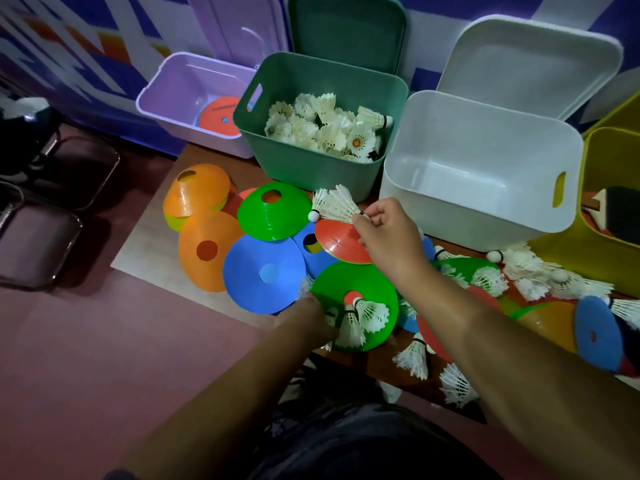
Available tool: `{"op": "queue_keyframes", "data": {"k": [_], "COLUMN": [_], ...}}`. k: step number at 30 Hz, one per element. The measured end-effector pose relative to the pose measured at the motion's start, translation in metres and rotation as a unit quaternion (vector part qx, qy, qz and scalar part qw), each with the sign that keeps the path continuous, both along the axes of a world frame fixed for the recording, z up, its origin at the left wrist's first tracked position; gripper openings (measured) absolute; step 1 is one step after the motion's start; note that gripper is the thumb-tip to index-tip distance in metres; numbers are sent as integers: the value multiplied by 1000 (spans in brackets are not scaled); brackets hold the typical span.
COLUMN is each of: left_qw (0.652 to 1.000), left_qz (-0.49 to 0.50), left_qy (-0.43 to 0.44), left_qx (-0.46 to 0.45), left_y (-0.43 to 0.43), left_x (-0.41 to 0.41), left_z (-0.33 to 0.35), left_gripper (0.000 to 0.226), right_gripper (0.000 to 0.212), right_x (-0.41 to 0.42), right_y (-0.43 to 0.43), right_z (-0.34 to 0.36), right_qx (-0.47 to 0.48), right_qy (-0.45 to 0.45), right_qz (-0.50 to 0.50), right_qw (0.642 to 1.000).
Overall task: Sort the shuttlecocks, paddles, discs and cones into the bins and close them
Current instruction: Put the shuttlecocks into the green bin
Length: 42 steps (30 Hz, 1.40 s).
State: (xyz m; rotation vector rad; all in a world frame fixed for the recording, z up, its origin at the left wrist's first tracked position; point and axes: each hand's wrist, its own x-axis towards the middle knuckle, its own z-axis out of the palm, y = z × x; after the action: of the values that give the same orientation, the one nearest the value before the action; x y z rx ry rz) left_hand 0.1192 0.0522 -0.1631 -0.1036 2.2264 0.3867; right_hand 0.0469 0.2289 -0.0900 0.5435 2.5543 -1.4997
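- Currently, the right hand has thumb and forefinger pinched narrowly on the cork end of a white feather shuttlecock. The other fingers are loosely curled.
- A second white shuttlecock lies against the held one. Whether the hand also carries it cannot be determined.
- The held shuttlecock hangs above a red plastic dome cone, just in front of the green plastic bin.
- The left hand grips the near-left rim of a green plastic dome cone, thumb on top. Its other fingers are hidden beneath.
- 2 white shuttlecocks lie on that cone.
- The green bin holds a pile of white feather shuttlecocks.
- The lilac plastic bin, to its left, contains a red flat disc.
- The white plastic bin stands to its right, and the yellow plastic bin beyond that holds a dark paddle.
- The lilac lid, green lid and white lid lean upright behind their bins.
- Overlapping orange, green and blue cones lie on the pale wooden board, left of the hands.
- Loose shuttlecocks lie right of the right forearm.
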Motion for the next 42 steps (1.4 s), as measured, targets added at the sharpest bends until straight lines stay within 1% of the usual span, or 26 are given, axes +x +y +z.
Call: {"op": "queue_keyframes", "data": {"k": [3, 5, 7, 10, 12, 15, 19, 22, 24, 26, 30, 33, 34, 35, 37, 38, 40, 42], "left_qw": [999, 998, 996, 994, 986, 967, 933, 903, 889, 873, 853, 837, 832, 829, 821, 817, 817, 821], "left_qz": [40, 64, 87, 105, 149, 209, 278, 318, 328, 347, 371, 391, 396, 400, 411, 415, 412, 408], "left_qy": [9, 5, 5, 6, 5, 26, 61, 72, 77, 70, 62, 67, 65, 65, 70, 72, 74, 77], "left_qx": [-1, 11, 26, 31, 72, 146, 223, 280, 309, 334, 361, 378, 382, 385, 391, 394, 397, 391], "left_y": [2, 1, -1, -5, -10, -18, -29, -35, -40, -48, -68, -81, -85, -89, -98, -101, -105, -106], "left_x": [3, 4, 4, 1, -5, -20, -50, -75, -92, -112, -150, -172, -179, -186, -198, -203, -213, -224], "left_z": [2, 3, 10, 23, 33, 53, 82, 104, 119, 127, 135, 143, 145, 147, 149, 149, 151, 150], "left_gripper": [70, 75, 73, 59, 51, 52, 46, 46, 39, 35, 44, 40, 39, 40, 42, 43, 42, 43], "right_gripper": [17, 16, 16, 16, 16, 21, 29, 24, 21, 23, 24, 30, 34, 36, 31, 33, 33, 26], "right_x": [4, 8, 12, 16, 16, 13, -1, -12, -20, -31, -64, -97, -108, -117, -128, -131, -128, -120], "right_y": [-2, -3, -4, -3, -3, 0, 3, -1, -4, -6, -15, -29, -34, -40, -52, -57, -64, -67], "right_z": [-1, 0, 2, 7, 11, 21, 32, 51, 59, 65, 80, 107, 113, 115, 116, 114, 109, 102], "right_qx": [-15, -27, -38, -50, -58, -73, -91, -98, -120, -137, -143, -204, -195, -158, -53, -14, 23, 19], "right_qy": [-8, -11, -11, -14, -19, -22, -12, -12, -13, -14, 14, 48, 39, 21, -18, -28, -44, -58], "right_qz": [12, 19, 24, 29, 22, 9, -12, -24, -38, -55, -73, -67, -45, -19, 25, 36, 53, 58], "right_qw": [1000, 999, 999, 998, 998, 997, 996, 995, 992, 989, 987, 975, 979, 987, 998, 999, 997, 996]}}
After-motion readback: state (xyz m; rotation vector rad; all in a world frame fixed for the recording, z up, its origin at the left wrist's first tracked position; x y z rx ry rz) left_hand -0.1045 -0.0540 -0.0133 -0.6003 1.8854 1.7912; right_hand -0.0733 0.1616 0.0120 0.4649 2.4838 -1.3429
